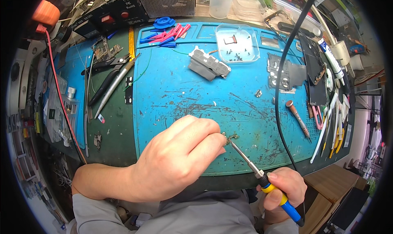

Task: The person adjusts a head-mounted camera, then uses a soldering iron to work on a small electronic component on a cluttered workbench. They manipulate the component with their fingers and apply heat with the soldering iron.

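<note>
My right hand [285, 188] is closed round the yellow and blue handle of a soldering iron [273, 189]. The iron slants up and left, its tip at a small circuit board [234, 136] low on the blue work mat. My left hand [184, 152] is closed too, fingers curled and fingertips pinched at the left edge of that small board. The hand hides part of the board, and the exact grip cannot be seen. Whether the iron's tip touches the board or just hovers is too small to tell.
The iron's black cable [279, 90] arcs over the mat's right side. Behind lie a dark phone module [208, 65] and a clear tray [238, 56] with small screws. A screwdriver [299, 118] lies right; pliers [107, 86] and tweezers [116, 84] lie left. A red cable [57, 88] hangs far left.
</note>
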A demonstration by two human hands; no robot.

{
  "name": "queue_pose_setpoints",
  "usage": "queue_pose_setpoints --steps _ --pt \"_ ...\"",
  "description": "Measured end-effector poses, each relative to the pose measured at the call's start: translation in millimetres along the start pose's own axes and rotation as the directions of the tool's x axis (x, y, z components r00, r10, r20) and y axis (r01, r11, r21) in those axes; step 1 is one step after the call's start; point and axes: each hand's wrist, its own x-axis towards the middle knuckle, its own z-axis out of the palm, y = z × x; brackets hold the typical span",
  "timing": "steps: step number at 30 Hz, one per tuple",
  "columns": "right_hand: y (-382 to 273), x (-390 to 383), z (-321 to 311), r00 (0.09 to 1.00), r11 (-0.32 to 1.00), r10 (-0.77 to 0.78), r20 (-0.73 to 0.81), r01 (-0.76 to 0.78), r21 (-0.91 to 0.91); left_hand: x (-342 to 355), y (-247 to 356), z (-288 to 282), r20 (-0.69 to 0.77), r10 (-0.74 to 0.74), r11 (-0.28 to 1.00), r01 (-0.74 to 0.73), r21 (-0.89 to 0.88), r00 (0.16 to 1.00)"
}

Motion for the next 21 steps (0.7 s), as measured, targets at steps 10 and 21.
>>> queue_pose_setpoints --steps 10,21 --pt "-1.2 -0.3 0.1 1.000 1.000 -0.003 -0.002 0.003 -0.009 0.3 -0.2 -1.1 0.005 0.003 1.000 -0.003 -0.006 1.000" --pt "-2.5 0.8 1.5 1.000 1.000 0.005 -0.019 -0.005 -0.009 -0.3 -0.2 -0.1 -0.002 0.001 1.000 -0.001 -0.013 1.000"
